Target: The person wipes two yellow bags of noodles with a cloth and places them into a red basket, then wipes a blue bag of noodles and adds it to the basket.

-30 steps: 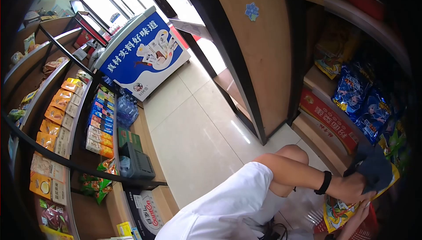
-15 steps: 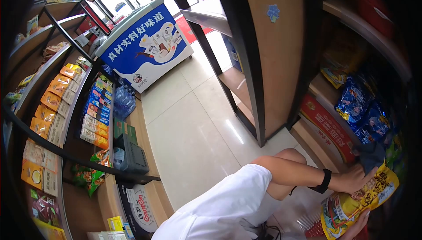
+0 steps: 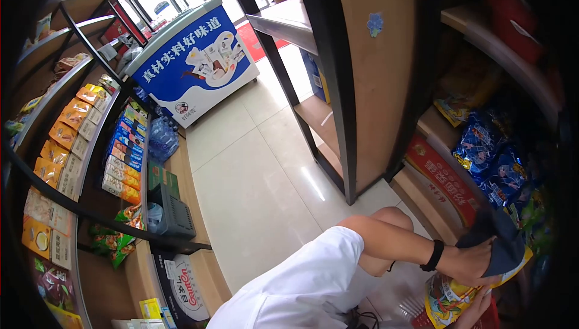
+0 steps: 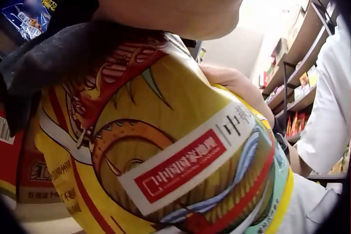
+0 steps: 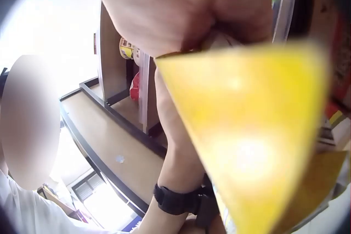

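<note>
A large yellow printed snack bag (image 3: 446, 303) is held up in front of the person, at the lower right of the head view. The right hand (image 3: 480, 310) grips its lower edge. Along the upper part of the bag, the left hand (image 3: 467, 264) with a black wristband holds a dark grey cloth (image 3: 508, 249), and the cloth hides most of its fingers. In the left wrist view the cloth (image 4: 49, 58) lies against the bag's printed front (image 4: 164, 119). A yellow corner of the bag (image 5: 247, 119) shows close up in the right wrist view, below the right hand (image 5: 170, 9).
Blue snack bags (image 3: 476, 148) fill the shelf at right, above a red box (image 3: 443, 178). A red basket (image 3: 496, 317) sits below the hands. Shelves of boxed goods (image 3: 69, 124) run along the left. A blue-and-white freezer (image 3: 193, 63) stands across the tiled floor (image 3: 259, 190).
The left hand with the cloth has moved across the bag's front and then back to its upper part, now covering more of it. The right hand keeps its grip. The head view has shifted.
</note>
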Demonstrator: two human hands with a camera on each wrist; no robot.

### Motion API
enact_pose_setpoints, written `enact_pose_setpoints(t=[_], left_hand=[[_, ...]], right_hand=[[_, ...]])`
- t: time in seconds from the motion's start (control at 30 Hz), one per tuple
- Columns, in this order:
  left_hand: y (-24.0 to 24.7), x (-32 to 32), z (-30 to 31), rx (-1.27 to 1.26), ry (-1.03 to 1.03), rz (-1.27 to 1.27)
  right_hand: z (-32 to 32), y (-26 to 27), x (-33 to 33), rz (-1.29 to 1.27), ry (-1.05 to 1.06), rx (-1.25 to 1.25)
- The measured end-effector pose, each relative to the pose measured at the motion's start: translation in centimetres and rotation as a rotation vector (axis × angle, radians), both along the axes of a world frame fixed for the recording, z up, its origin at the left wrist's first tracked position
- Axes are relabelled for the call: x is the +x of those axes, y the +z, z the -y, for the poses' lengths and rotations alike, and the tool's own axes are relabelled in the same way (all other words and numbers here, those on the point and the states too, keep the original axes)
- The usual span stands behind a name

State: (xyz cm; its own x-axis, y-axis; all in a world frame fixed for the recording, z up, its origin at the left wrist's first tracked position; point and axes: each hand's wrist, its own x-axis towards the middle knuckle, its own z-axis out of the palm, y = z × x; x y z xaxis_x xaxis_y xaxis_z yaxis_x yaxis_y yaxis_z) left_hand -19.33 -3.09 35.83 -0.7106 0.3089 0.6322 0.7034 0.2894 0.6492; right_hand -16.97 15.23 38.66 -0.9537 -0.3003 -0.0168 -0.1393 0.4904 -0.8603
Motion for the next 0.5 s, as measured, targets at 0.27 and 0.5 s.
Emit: enact_pose_setpoints(t=[0.27,0.5], left_hand=[[-2.3,0.6,-3.6,0.134,0.037,-0.143],[-0.7,0.2,-6.1,0.265,-0.266,0.26]], right_hand=[[-4.3,-2.7,0.2,-0.166,-0.516,-0.405],[-8.8,6.3,0.3,-0.182,-0.54,-0.725]])
